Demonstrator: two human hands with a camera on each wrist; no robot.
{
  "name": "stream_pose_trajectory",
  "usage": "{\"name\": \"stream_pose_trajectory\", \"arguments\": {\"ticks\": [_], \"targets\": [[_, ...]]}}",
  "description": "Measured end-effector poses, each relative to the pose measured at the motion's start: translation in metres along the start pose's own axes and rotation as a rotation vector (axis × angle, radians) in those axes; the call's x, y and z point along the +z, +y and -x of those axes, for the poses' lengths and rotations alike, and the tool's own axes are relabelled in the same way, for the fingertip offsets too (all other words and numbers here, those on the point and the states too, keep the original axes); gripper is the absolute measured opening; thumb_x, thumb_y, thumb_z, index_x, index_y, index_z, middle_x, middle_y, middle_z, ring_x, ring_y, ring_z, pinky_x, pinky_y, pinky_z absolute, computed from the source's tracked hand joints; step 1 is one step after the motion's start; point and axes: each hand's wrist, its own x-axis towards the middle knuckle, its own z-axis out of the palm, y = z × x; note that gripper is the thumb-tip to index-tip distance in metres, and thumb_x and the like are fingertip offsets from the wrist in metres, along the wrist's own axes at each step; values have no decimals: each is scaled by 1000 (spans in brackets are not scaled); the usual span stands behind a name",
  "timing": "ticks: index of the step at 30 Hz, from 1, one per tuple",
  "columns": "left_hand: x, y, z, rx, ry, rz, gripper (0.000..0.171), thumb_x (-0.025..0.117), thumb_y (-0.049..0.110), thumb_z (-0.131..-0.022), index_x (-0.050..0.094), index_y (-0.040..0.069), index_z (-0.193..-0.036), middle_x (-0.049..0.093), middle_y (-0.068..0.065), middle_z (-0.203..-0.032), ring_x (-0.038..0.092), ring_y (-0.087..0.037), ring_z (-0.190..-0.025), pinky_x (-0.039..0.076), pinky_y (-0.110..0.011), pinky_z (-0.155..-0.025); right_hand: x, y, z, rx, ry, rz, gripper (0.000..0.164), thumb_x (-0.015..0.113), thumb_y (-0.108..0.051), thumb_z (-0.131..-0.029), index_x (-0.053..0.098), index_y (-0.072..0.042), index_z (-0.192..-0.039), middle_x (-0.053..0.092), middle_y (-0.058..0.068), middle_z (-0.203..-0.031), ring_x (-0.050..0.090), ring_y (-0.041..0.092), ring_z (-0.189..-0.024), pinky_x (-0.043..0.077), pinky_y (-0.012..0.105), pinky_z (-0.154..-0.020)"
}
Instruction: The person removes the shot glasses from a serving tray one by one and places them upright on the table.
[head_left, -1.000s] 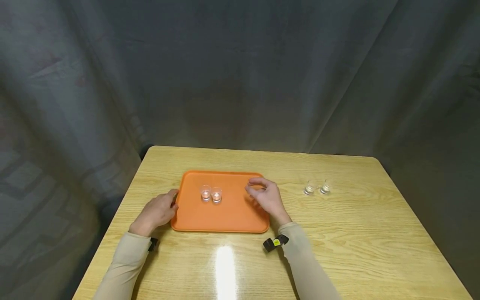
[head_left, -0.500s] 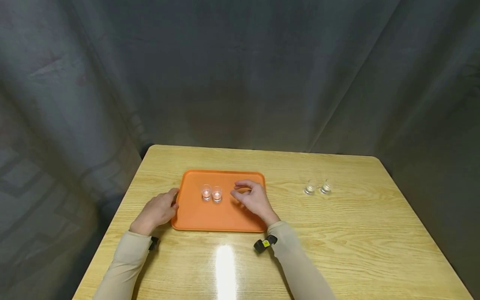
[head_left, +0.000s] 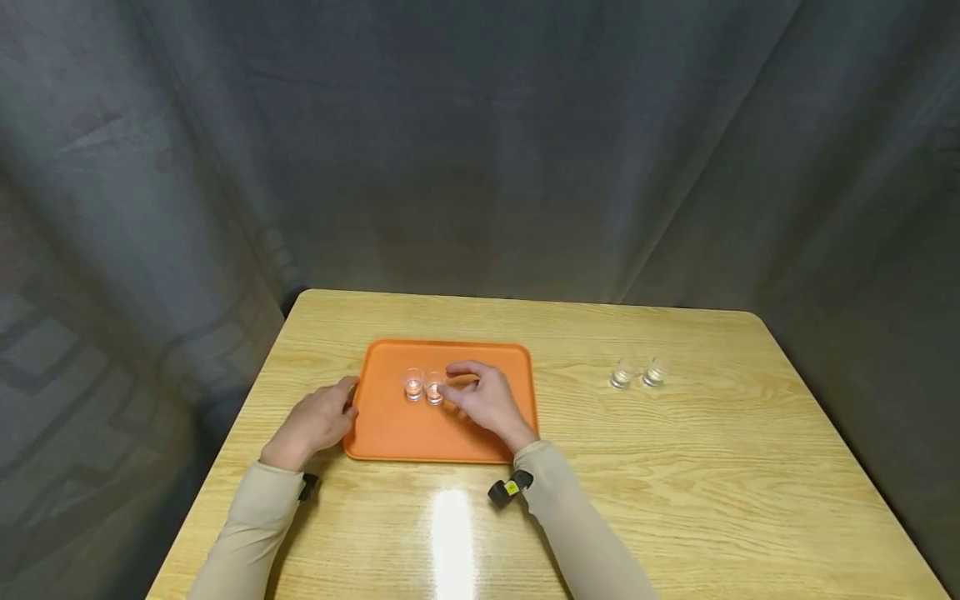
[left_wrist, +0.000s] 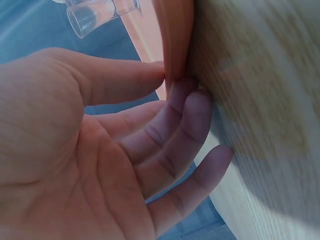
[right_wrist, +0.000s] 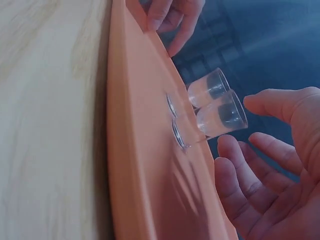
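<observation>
An orange tray [head_left: 420,437] lies on the wooden table. Two small clear shot glasses stand side by side on it: a left glass [head_left: 413,386] and a right glass [head_left: 433,395]. At the tray's left side, my left hand [head_left: 313,423] pinches the rim [left_wrist: 176,40], thumb on top and fingertips below. My right hand [head_left: 487,403] hovers over the tray beside the right glass. In the right wrist view its thumb [right_wrist: 272,102] is close to that glass's mouth [right_wrist: 234,111], with the fingers spread apart and nothing held.
Two more clear shot glasses stand close together on the table to the right, a nearer-left one [head_left: 621,375] and another [head_left: 653,373]. Dark grey curtains [head_left: 480,167] hang behind and beside the table [head_left: 720,475].
My right hand has moved left across the tray, from its right edge to the right glass. The left hand stays at the rim and the glasses have not moved.
</observation>
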Motion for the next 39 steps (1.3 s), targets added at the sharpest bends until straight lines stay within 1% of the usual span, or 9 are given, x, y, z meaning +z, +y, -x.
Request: {"name": "stream_pose_trajectory", "arguments": {"ticks": [4,6,9,12,17,19,29,34,39], "targets": [[0,1,0,0,1,-2,52,61,11,-105,47,-7,-152,72,-19,-115,70,-32,-98,55,-53,-87,5,-1,-1,-1,-4,4,45,83,-18,-93,71,-3,-133,78,14,-114,71,20,-63,50,25,-54],[0,1,0,0,2,-1,52,61,11,-105,47,-7,-152,72,-19,-115,70,-32,-98,55,-53,-86,7,-1,-1,-2,-5,10,44,83,-18,-92,71,-4,-132,78,14,-109,71,18,-63,48,24,-53],[1,0,0,1,4,-4,52,60,11,-105,47,-7,-152,72,-20,-117,70,-34,-100,55,-54,-87,10,0,-1,-2,-1,18,42,84,-18,-91,72,-6,-130,77,11,-108,69,15,-63,46,23,-54],[1,0,0,2,5,-4,53,60,11,-105,47,-7,-153,72,-21,-117,71,-35,-100,55,-54,-87,12,2,-2,-3,3,38,42,84,-18,-90,73,-9,-130,77,11,-104,68,13,-62,47,24,-54],[1,0,0,6,10,0,53,61,11,-105,47,-8,-152,73,-20,-116,71,-34,-99,55,-53,-86,14,3,-1,-38,28,132,42,85,-22,-88,75,-12,-128,77,9,-116,63,7,-65,50,23,-59],[1,1,0,7,11,1,53,61,11,-105,47,-8,-152,73,-19,-115,70,-32,-97,55,-53,-85,15,3,-1,-50,37,150,42,85,-23,-88,75,-13,-128,77,8,-121,62,7,-66,50,23,-61],[2,1,0,9,15,3,53,61,11,-105,47,-8,-152,73,-19,-114,69,-30,-95,55,-52,-83,16,5,-1,-53,41,139,40,86,-22,-89,76,-13,-126,76,8,-116,61,8,-66,49,23,-59],[1,0,0,13,17,7,53,61,11,-105,47,-8,-152,73,-17,-112,68,-28,-92,55,-50,-81,16,5,-1,-55,45,129,39,85,-22,-88,77,-14,-125,77,8,-119,64,8,-68,51,24,-61],[1,0,0,14,15,5,53,61,12,-105,47,-8,-152,73,-17,-111,68,-28,-91,54,-50,-81,16,5,1,-50,37,91,38,86,-21,-88,77,-14,-124,77,8,-120,68,7,-68,54,24,-61]]}}
